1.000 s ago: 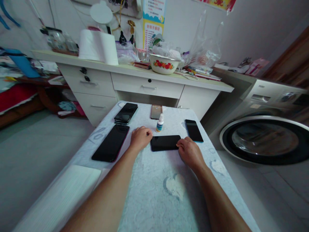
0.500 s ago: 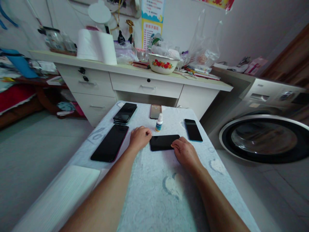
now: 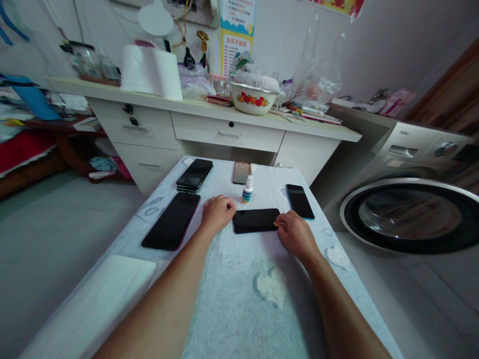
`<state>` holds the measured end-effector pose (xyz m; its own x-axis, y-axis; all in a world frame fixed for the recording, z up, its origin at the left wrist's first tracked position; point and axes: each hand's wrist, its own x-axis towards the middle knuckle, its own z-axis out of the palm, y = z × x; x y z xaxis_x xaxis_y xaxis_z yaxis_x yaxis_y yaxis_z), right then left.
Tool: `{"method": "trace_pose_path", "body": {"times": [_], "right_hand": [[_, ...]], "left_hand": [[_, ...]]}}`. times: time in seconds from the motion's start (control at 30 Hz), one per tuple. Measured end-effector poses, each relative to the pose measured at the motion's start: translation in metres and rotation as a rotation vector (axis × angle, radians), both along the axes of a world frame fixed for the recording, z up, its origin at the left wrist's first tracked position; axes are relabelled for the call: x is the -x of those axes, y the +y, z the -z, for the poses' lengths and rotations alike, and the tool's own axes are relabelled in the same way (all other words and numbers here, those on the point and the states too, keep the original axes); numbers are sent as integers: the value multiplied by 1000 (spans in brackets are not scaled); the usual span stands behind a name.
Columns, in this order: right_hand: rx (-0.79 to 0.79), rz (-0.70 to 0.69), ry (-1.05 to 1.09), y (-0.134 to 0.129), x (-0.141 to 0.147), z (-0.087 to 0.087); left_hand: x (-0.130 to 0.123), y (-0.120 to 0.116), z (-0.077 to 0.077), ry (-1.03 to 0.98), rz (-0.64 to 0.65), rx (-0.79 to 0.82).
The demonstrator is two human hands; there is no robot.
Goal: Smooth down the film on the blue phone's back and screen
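A black smartphone lies flat, screen up, crosswise between my hands. At its upper left corner rests my left hand, closed, the fingers curled under and mostly hidden. My right hand is pinched closed at the phone's right end; whatever may be between the fingertips is too small to make out. Just behind the phone stands a small white spray bottle with a blue and yellow label. To the right lies another phone with a blue edge. A larger black phone lies left of my left hand.
A stack of phones sits at the table's far left, and a brownish phone or case at the far edge. White paper or cloth lies front left. Behind are a white desk and a flowered bowl; a washing machine stands right.
My right hand has slid a little to the right, from over the phone's screen to its right end. My left hand and the phones have stayed in place.
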<state>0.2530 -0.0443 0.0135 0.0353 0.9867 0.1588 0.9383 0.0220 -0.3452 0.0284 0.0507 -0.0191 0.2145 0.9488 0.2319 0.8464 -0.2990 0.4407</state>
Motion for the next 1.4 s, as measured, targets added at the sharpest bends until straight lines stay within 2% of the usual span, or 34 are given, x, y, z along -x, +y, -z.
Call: {"method": "trace_pose_path", "body": {"times": [1.0, 1.4], "right_hand": [[-71, 6, -19, 3, -2, 9], [-47, 11, -18, 1, 0, 6]], "left_hand": [[0, 1, 1, -4, -4, 5], [0, 1, 0, 2, -11, 14]]}}
